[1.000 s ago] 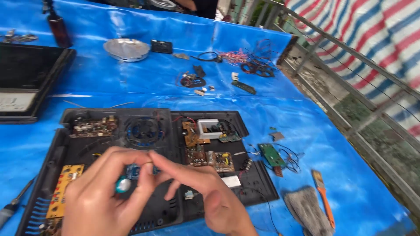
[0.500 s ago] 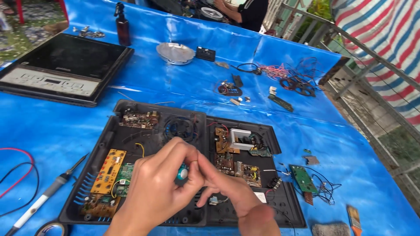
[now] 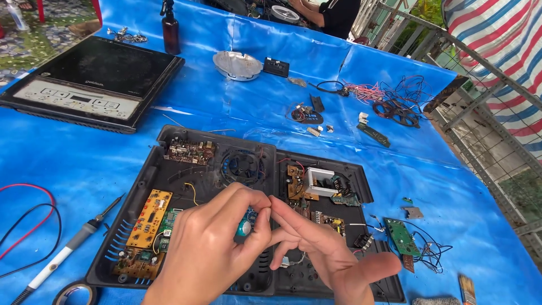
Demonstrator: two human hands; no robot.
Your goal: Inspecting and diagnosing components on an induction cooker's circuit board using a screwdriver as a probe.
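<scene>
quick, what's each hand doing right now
Left hand: closed, fingers pinched on a small blue cylindrical part.
Right hand: partly open, fingertips meeting the left's at the part; whether it grips cannot be told.

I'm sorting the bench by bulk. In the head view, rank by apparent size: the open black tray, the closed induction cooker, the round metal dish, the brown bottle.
1. Open black tray, nearest the camera
2. Closed induction cooker
3. Round metal dish
4. Brown bottle, farthest, so unsure
</scene>
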